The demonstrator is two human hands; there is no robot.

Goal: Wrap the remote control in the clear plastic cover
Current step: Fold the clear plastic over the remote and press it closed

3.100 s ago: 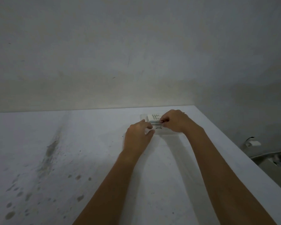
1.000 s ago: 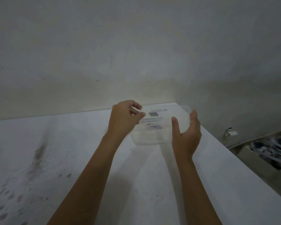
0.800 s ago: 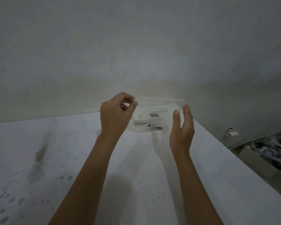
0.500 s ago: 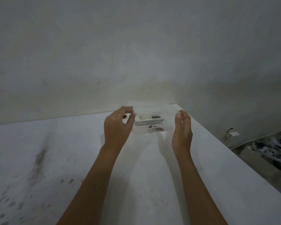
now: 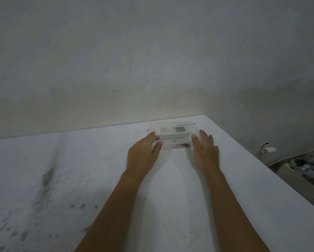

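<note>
The white remote control lies sideways on the white table near its far right corner, under the clear plastic cover, which is spread over and around it. My left hand lies flat with its fingertips on the cover's left edge. My right hand lies flat on the cover's right edge, fingers stretched forward. Neither hand pinches anything that I can see. Some small blurred bits show through the plastic in front of the remote.
The wall stands just behind the remote. The table's right edge runs diagonally close to my right arm. Beyond it on the floor are a white plug and a box of clutter. Dark stains mark the table's left part.
The cover was held up over the remote by my pinching left hand; now it lies down on the table over the remote. Both hands have dropped flat onto its edges.
</note>
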